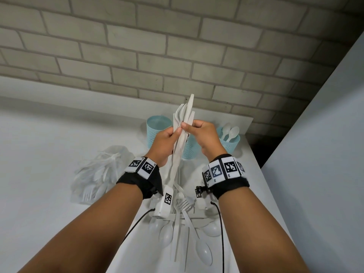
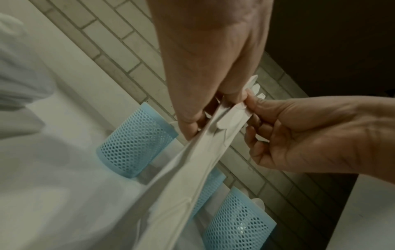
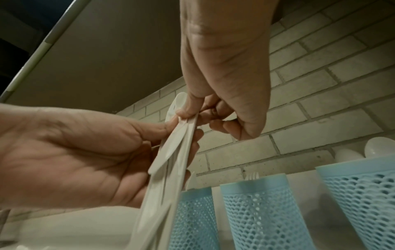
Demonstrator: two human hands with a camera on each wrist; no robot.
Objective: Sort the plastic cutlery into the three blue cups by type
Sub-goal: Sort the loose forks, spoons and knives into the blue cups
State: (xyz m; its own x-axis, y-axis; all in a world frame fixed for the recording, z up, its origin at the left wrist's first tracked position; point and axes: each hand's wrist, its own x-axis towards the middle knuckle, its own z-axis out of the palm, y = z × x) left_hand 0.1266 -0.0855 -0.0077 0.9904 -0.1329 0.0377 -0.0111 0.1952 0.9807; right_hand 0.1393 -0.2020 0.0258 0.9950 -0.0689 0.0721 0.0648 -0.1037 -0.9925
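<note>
Both hands are raised above the cups and hold one bundle of white plastic cutlery (image 1: 184,115), forks and knives, upright. My left hand (image 1: 176,133) grips the bundle (image 2: 192,160) around its middle. My right hand (image 1: 186,127) pinches pieces near the top of the bundle (image 3: 171,160) with thumb and fingertips. Three blue mesh cups stand at the wall: the left cup (image 1: 158,129), the middle cup (image 1: 190,152) half hidden behind my hands, and the right cup (image 1: 229,142) with two spoons (image 1: 231,132). Fork tines (image 3: 252,175) show in the middle cup and a knife tip (image 3: 192,181) in the left one.
Loose spoons, forks and knives (image 1: 187,233) lie in a heap on the white table (image 1: 49,154) under my wrists. A clear plastic bag with more cutlery (image 1: 100,174) lies to the left. A brick wall (image 1: 177,56) stands behind the cups; the table's right edge (image 1: 262,174) is close.
</note>
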